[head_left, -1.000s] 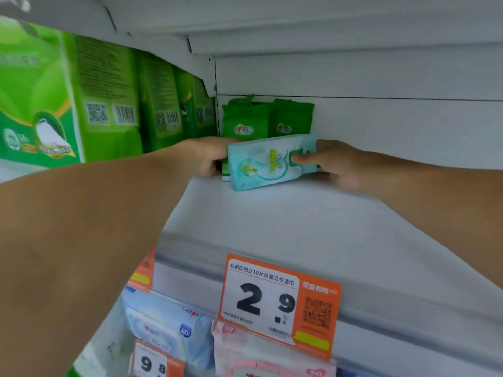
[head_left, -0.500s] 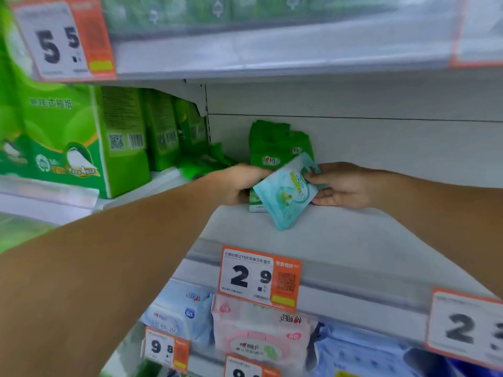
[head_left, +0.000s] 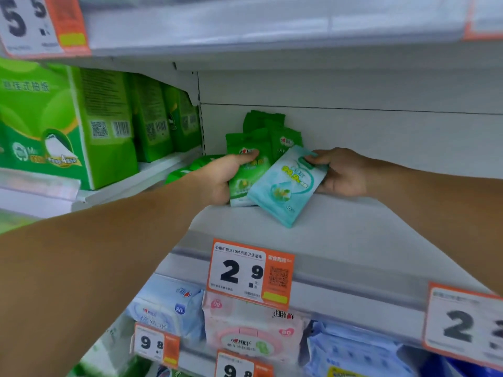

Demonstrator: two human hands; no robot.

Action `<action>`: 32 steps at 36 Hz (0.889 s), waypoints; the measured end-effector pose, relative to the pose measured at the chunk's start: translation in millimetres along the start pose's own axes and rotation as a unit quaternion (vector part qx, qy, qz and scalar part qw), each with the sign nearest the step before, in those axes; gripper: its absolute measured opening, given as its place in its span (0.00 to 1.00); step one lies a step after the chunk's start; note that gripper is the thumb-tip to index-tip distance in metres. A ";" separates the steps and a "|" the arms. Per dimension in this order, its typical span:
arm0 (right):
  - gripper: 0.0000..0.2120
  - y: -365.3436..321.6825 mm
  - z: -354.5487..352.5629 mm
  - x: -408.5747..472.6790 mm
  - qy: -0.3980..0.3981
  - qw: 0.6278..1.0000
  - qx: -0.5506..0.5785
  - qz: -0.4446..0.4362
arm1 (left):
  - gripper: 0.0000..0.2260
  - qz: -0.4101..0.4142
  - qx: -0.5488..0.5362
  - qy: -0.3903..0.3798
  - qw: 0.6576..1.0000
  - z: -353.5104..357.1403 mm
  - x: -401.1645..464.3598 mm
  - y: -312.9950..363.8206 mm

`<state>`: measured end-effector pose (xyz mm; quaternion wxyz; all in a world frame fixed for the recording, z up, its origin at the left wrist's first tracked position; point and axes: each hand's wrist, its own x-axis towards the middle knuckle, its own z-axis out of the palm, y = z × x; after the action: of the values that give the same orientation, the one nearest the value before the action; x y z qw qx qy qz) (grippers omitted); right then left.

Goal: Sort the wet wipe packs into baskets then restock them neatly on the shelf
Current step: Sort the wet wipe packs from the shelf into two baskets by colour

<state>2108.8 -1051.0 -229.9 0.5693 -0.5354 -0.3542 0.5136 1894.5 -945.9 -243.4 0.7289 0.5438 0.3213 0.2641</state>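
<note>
Head view. Both forearms reach in from the lower corners toward the rear of a white shelf (head_left: 340, 235). The left hand (head_left: 220, 178) grips an upright green wipe pack (head_left: 246, 175), thumb laid across its front near the top; the other fingers are hidden behind the pack. The right hand (head_left: 341, 172) pinches the upper corner of a pale teal wipe pack (head_left: 285, 190), thumb on the face, fingers underneath and mostly concealed. The teal pack is tilted, its lower corner touching the shelf at 6 o'clock from the hands, and it overlaps the green pack's right edge. Behind them, at 12 o'clock, more green wipe packs (head_left: 285, 140) stand against the back panel; how many cannot be told, as they overlap. At 9 o'clock a fallen green pack (head_left: 190, 167) is largely covered by the left wrist. Large green tissue packs (head_left: 68, 126) fill the neighbouring bay at 10 o'clock, cut off by the left frame edge. On the shelf's front rail sits an orange price tag (head_left: 250, 273) reading 2.9; a second tag (head_left: 462, 325) at 4 o'clock is cropped and blurred. Below, blue and pink wipe packs (head_left: 253, 333) are partly hidden by tags; their small print is illegible
</note>
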 end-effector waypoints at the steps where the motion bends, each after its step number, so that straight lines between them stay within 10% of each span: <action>1: 0.13 1.7 -0.7 -4.6 -0.018 1.000 0.005 0.005 | 0.11 0.003 0.001 -0.010 1.000 -0.9 -2.9 1.4; 16: 0.10 -25.1 30.6 -148.7 0.028 0.995 -0.078 -0.046 | 0.05 0.066 0.075 -0.003 0.995 73.5 -139.3 47.3; 26: 0.04 87.4 69.1 -332.0 0.080 0.987 -0.111 -0.082 | 0.24 -0.042 -0.016 -0.004 0.999 80.9 -313.1 -81.1; 32: 0.08 153.5 72.8 -397.9 0.141 0.982 -0.116 -0.051 | 0.18 -0.033 0.014 0.042 0.998 98.1 -365.1 -144.7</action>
<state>1919.7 -1432.2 -308.2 0.5726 -0.6463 -0.3545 0.3589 1735.1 -1314.1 -296.7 0.7157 0.5312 0.3731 0.2578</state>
